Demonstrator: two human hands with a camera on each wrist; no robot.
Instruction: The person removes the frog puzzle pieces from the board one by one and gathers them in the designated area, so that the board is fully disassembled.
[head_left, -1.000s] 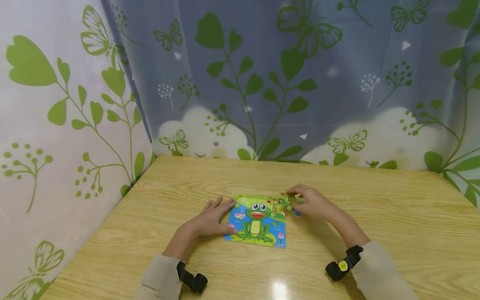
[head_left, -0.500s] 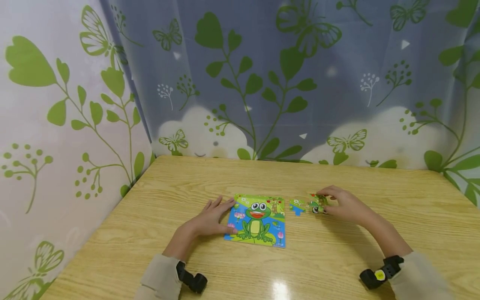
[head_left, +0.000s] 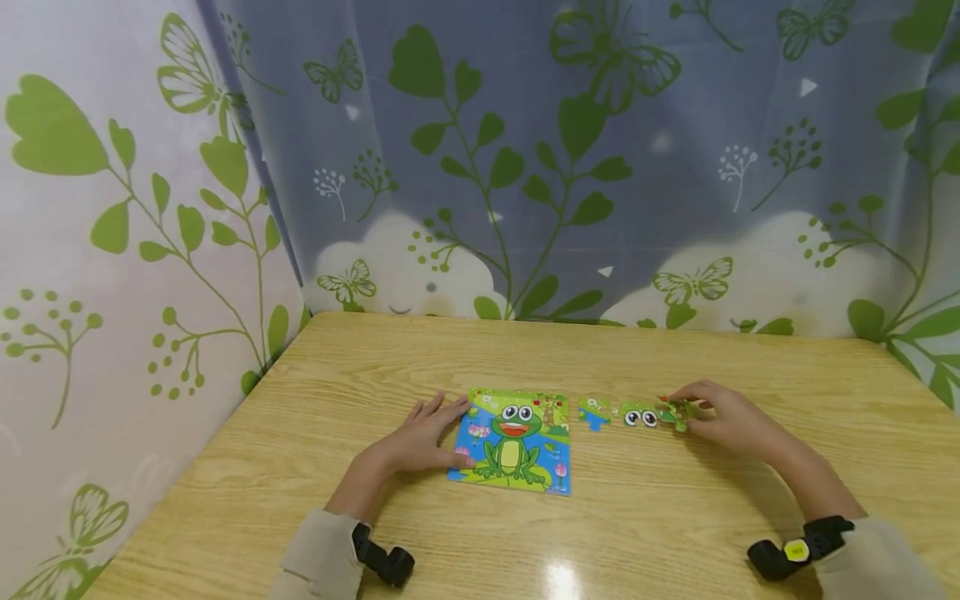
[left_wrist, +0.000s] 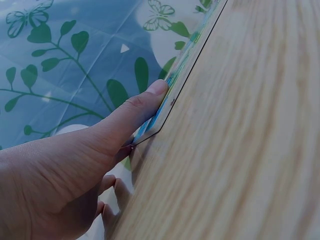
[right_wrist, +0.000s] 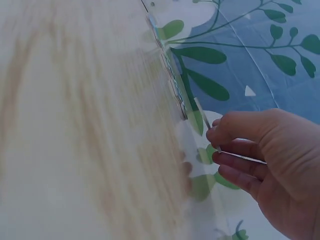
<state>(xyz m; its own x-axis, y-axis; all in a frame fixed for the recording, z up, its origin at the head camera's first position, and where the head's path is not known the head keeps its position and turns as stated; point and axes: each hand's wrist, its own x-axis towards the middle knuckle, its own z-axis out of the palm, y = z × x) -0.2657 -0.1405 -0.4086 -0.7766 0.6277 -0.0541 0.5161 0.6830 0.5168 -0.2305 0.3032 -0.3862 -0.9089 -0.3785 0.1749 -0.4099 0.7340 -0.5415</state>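
Observation:
A square frog picture board lies flat on the table. My left hand rests at its left side, thumb on the near left corner and the other fingers spread along the edge. To the board's right lie a blue and green puzzle piece and a piece with the frog's eyes. My right hand pinches a green piece just right of the eyes piece. In the right wrist view, that thin piece is seen edge-on, tilted above the table, between thumb and fingers.
The wooden table reaches a patterned curtain at the back, with another patterned cloth at the left. Black wrist cameras sit at both sleeves.
My right hand has moved rightward from the board's upper right corner, holding a piece. The blue and green piece and the eyes piece now show beside the board. The left hand has stayed put.

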